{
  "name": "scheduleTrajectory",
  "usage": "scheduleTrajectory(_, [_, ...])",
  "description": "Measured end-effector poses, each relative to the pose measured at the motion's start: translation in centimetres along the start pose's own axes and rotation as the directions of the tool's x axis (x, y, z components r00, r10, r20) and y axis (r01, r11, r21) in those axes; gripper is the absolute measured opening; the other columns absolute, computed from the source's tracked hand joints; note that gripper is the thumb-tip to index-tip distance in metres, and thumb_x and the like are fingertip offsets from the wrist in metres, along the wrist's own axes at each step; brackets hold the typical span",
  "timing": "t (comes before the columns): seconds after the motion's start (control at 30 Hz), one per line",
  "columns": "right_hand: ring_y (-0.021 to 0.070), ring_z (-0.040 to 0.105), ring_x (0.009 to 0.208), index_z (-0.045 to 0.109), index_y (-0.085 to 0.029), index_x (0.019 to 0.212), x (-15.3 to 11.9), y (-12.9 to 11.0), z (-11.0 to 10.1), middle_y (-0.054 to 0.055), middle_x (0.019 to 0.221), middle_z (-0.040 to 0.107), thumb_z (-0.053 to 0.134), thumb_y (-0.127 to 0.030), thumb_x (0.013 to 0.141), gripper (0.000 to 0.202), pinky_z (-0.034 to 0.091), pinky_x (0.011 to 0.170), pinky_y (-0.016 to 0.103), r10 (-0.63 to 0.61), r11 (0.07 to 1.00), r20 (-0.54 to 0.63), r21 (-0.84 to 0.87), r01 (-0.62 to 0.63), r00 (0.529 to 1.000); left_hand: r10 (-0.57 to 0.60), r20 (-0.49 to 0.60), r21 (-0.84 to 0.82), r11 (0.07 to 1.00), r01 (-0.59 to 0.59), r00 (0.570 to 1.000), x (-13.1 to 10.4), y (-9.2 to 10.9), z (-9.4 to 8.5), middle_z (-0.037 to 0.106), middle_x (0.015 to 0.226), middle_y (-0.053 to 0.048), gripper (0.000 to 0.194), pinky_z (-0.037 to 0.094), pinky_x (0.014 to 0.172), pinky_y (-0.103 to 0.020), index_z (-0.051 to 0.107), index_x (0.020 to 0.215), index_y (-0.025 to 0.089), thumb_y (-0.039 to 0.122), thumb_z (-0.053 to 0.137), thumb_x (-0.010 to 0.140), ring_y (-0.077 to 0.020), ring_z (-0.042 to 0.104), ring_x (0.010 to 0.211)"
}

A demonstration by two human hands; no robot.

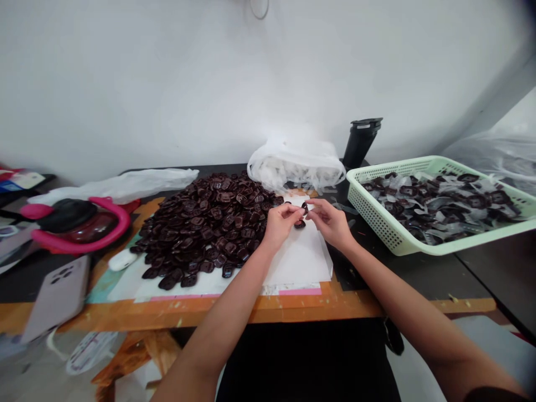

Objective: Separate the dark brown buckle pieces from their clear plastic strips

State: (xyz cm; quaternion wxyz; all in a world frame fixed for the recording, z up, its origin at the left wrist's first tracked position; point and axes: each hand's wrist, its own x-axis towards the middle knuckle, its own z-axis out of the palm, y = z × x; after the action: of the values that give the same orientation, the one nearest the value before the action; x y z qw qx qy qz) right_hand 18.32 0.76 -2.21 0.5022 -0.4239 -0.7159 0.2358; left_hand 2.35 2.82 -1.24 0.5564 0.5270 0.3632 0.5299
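My left hand (281, 223) and my right hand (329, 221) meet over a white sheet (299, 262), fingers closed around one small dark brown plastic piece (305, 208). Both hands pinch it between thumb and fingertips. Just below my fingertips, another dark piece (300, 224) lies on the sheet. To the left of my left hand rises a large heap of the same glossy dark brown pieces (209, 218). Behind the hands sits a white plastic bag (297, 162) filled with whitish translucent bits.
A pale green basket (372, 215) at right holds dark pieces mixed with clear strips. Behind it stands a black tumbler (362, 142). At left are a phone (58, 293), a white earbud case (122, 259) and a jar with a pink handle (84, 223). The table's front edge (201, 312) is taped brown.
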Motion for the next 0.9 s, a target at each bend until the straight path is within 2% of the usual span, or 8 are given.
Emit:
scheduleTrajectory(0.17, [0.0094, 0.050, 0.050, 0.059, -0.020, 0.113, 0.1, -0.2, 0.0, 0.002, 0.075, 0.065, 0.053, -0.035, 0.090, 0.029, 0.044, 0.050, 0.023, 0.019, 0.981, 0.044, 0.191, -0.028, 0.999, 0.148, 0.016, 0.102, 0.984, -0.149, 0.989, -0.1, 0.0, 0.1, 0.057, 0.092, -0.005, 0.016, 0.046, 0.057, -0.022, 0.067, 0.070, 0.015, 0.030, 0.072, 0.072, -0.0093, 0.056, 0.063])
scheduleTrajectory(0.3, [0.0106, 0.053, 0.053, 0.058, -0.019, 0.100, 0.2, -0.1, 0.0, 0.002, 0.074, 0.063, 0.056, -0.041, 0.087, 0.025, 0.047, 0.051, 0.025, 0.096, 0.948, 0.075, 0.296, -0.114, 0.993, 0.196, 0.014, 0.158, 0.968, -0.196, 0.980, -0.6, 0.4, 0.4, 0.055, 0.095, -0.006, 0.012, 0.044, 0.062, -0.021, 0.065, 0.069, 0.016, 0.026, 0.070, 0.074, -0.0121, 0.055, 0.073])
scheduleTrajectory(0.4, [0.0113, 0.056, 0.055, 0.057, -0.019, 0.084, 0.3, 0.5, 0.2, 0.000, 0.071, 0.060, 0.063, -0.040, 0.082, 0.022, 0.049, 0.052, 0.025, 0.146, 0.957, 0.082, 0.240, -0.162, 0.986, 0.134, -0.026, 0.117, 0.985, -0.130, 0.991, -0.6, 0.5, 0.4, 0.059, 0.082, -0.004, 0.012, 0.044, 0.068, -0.022, 0.063, 0.072, 0.017, 0.027, 0.067, 0.078, -0.0128, 0.055, 0.071])
scheduleTrajectory(0.5, [0.0124, 0.060, 0.057, 0.056, -0.018, 0.080, 0.4, 1.0, 0.6, 0.000, 0.070, 0.060, 0.066, -0.037, 0.079, 0.021, 0.051, 0.056, 0.027, 0.174, 0.951, 0.112, 0.237, -0.197, 0.978, 0.085, -0.047, 0.073, 0.994, -0.081, 0.995, -0.3, 0.3, 0.3, 0.061, 0.069, -0.002, 0.014, 0.043, 0.071, -0.024, 0.062, 0.077, 0.017, 0.031, 0.063, 0.081, -0.0134, 0.056, 0.068])
scheduleTrajectory(0.67, [0.0145, 0.063, 0.066, 0.055, -0.018, 0.081, 0.6, 0.5, 0.7, 0.002, 0.074, 0.061, 0.068, -0.037, 0.077, 0.023, 0.054, 0.065, 0.029, 0.199, 0.911, 0.078, 0.354, -0.214, 0.977, 0.097, -0.124, 0.033, 0.995, -0.094, 0.987, 0.2, -0.2, 0.2, 0.063, 0.073, -0.001, 0.012, 0.042, 0.069, -0.022, 0.064, 0.080, 0.017, 0.028, 0.067, 0.077, -0.0113, 0.055, 0.068])
scheduleTrajectory(0.73, [0.0143, 0.063, 0.066, 0.055, -0.018, 0.081, 0.5, 0.2, 0.6, 0.002, 0.074, 0.061, 0.067, -0.039, 0.078, 0.024, 0.054, 0.065, 0.029, 0.187, 0.911, 0.090, 0.357, -0.207, 0.978, 0.028, -0.076, -0.007, 1.000, -0.029, 0.997, 0.3, -0.3, 0.0, 0.066, 0.079, -0.002, 0.015, 0.042, 0.068, -0.022, 0.069, 0.086, 0.018, 0.028, 0.068, 0.075, -0.0113, 0.056, 0.070])
scheduleTrajectory(0.8, [0.0126, 0.061, 0.060, 0.054, -0.018, 0.083, 0.4, 0.1, 0.5, 0.001, 0.071, 0.061, 0.064, -0.040, 0.081, 0.024, 0.052, 0.060, 0.027, 0.167, 0.922, 0.134, 0.329, -0.203, 0.977, -0.071, 0.035, -0.070, 0.995, 0.073, 0.997, 0.4, -0.5, -0.2, 0.069, 0.085, -0.004, 0.022, 0.042, 0.067, -0.024, 0.073, 0.092, 0.019, 0.030, 0.070, 0.074, -0.0121, 0.057, 0.071])
scheduleTrajectory(0.9, [0.0089, 0.049, 0.046, 0.051, -0.019, 0.088, 0.2, 0.1, 0.4, -0.004, 0.058, 0.056, 0.057, -0.042, 0.086, 0.024, 0.042, 0.047, 0.022, 0.149, 0.953, 0.190, 0.233, -0.192, 0.970, -0.119, 0.122, -0.133, 0.982, 0.135, 0.985, 0.5, -0.9, -0.6, 0.071, 0.092, -0.005, 0.027, 0.043, 0.070, -0.025, 0.074, 0.095, 0.021, 0.029, 0.074, 0.070, -0.0139, 0.060, 0.077])
